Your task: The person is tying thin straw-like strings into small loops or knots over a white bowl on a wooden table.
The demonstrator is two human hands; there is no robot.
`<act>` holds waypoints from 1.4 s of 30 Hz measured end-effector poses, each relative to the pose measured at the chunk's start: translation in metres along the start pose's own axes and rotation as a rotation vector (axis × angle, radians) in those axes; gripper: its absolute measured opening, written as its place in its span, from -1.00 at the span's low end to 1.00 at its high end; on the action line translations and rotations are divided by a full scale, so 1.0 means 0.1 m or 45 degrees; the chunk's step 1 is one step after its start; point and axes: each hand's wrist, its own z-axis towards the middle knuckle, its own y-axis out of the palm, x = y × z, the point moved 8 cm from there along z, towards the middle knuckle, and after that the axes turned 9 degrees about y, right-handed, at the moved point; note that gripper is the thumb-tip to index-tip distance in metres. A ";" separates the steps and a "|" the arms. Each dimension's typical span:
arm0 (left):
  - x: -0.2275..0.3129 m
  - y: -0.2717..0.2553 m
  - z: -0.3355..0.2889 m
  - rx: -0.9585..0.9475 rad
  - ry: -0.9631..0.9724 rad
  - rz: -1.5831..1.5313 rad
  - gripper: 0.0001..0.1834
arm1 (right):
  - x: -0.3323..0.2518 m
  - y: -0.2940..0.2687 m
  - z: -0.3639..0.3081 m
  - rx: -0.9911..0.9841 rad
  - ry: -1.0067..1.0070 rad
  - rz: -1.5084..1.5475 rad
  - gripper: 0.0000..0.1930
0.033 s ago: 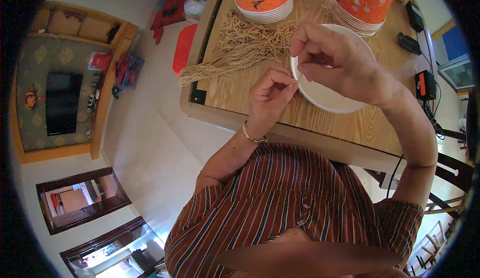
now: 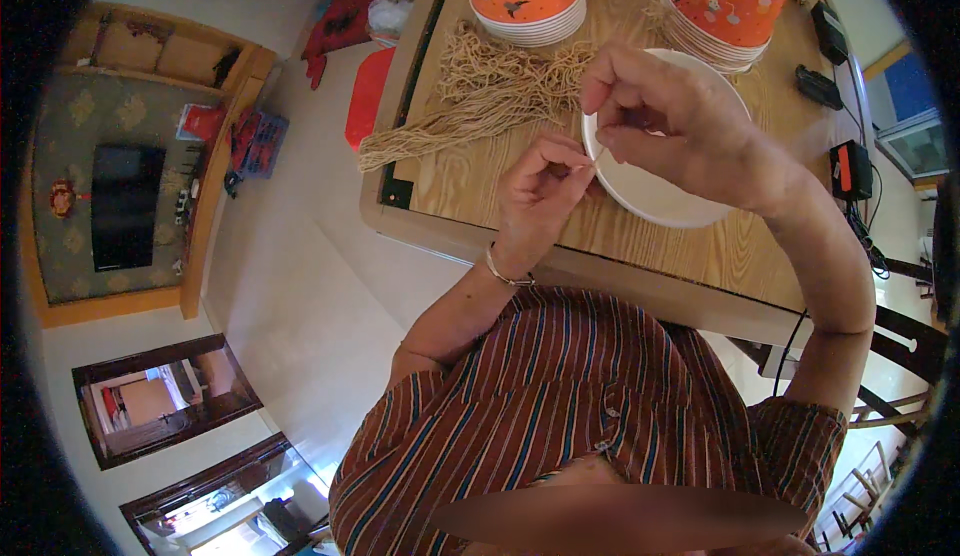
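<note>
Over the near left rim of a white round bowl [image 2: 665,204], both hands are close together. Thumb and forefinger of my left hand [image 2: 538,194] are pinched on a thin pale strand [image 2: 598,159], whose far end I cannot follow. My right hand [image 2: 690,126] hangs above the bowl with its fingers curled in toward the thumb; what they hold, if anything, is too small to make out. Beyond my left hand lies a loose bundle of beige twisted cord [image 2: 480,121], tangled at its far end and straighter toward the table's left edge.
Stacked orange paper tubs [image 2: 525,1] stand at the back of the wooden table [image 2: 700,256], with another orange stack [image 2: 722,16] farther right. Black adapters [image 2: 850,171] and cables line the right edge. A red stool [image 2: 368,101] is beside the table's left side.
</note>
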 end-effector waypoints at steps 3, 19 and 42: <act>-0.17 -0.01 -0.10 0.180 -0.194 -0.373 -0.89 | -0.01 0.01 -0.02 0.008 -0.018 -0.081 -0.80; -0.17 0.03 -0.09 0.031 -0.418 -0.335 -0.92 | -0.04 0.12 -0.14 -0.154 -0.070 -0.105 -0.85; 0.38 0.17 0.30 -0.794 0.694 1.253 -0.66 | 0.03 -0.31 -0.38 0.289 -0.113 -0.781 -0.78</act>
